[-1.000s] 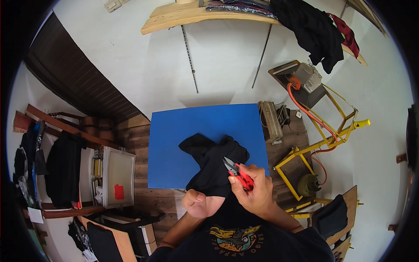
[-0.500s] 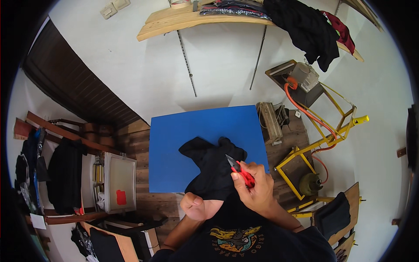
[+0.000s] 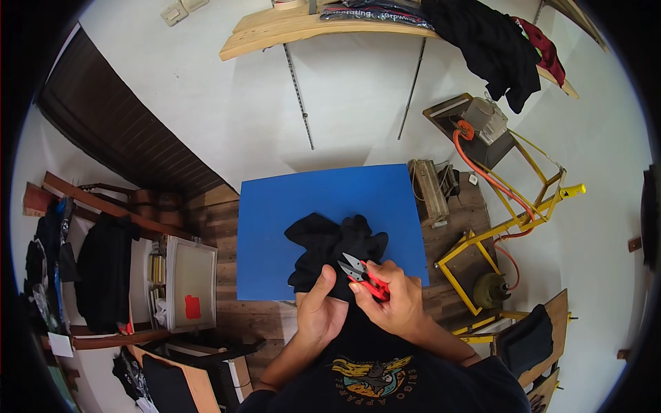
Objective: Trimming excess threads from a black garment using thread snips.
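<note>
A black fabric garment [image 3: 320, 237] lies bunched on the near part of a blue tabletop [image 3: 289, 189], its near edge draped at my hands. My left hand [image 3: 320, 313] holds that near edge; its thumb stands raised and its other fingers are mostly hidden by the cloth. My right hand [image 3: 396, 299] is closed round red-handled thread snips [image 3: 372, 282]. The two grey blades of the snips stand apart, pointing up and left over the cloth, close to my left thumb. Whether the blades touch the fabric I cannot tell.
A wooden wall shelf [image 3: 275, 34] bears folded packs and hanging black clothing [image 3: 482, 48]. To the right stand a yellow metal frame [image 3: 475, 275] with an orange hose and a wooden box [image 3: 430, 193]. On the left is a rack with dark garments [image 3: 107, 268] beside a white-panelled frame [image 3: 193, 275].
The snips have gone from closed to spread blades and moved slightly left. My left thumb has lifted from its curled position, and the garment has bunched up more.
</note>
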A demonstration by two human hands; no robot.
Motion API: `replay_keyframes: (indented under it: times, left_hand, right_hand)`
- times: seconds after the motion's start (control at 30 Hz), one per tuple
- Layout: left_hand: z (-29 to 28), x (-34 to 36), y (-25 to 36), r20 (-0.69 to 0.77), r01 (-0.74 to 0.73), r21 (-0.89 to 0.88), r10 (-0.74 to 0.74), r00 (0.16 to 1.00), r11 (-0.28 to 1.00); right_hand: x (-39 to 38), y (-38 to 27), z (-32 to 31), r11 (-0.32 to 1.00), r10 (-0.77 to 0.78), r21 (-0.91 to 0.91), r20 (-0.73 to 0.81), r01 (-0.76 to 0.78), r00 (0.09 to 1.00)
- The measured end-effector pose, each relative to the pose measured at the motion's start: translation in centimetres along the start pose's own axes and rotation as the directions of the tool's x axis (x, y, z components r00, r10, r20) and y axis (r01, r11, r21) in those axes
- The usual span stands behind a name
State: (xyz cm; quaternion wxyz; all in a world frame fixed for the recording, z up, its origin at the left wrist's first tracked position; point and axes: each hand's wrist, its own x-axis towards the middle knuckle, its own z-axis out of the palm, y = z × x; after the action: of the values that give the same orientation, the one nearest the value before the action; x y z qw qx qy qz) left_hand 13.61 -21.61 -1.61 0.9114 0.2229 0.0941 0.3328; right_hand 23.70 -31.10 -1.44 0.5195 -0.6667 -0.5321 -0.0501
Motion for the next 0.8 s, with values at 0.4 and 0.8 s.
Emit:
replay_keyframes:
  times: [0.4,0.8]
  left_hand:
    - [1.4,-0.3,0.3,-0.084,-0.008,0.108,0.017,0.996,0.994]
    - [1.2,-0.1,0.2,0.017,0.048,0.034,-0.049,0.999,0.998]
  right_hand:
    - [0.4,1.0,-0.2,0.998,-0.055,-0.047,-0.058,0.052,0.997]
    - [0.2,0.7,-0.3,0.996,-0.065,-0.064,-0.086,0.06,0.994]
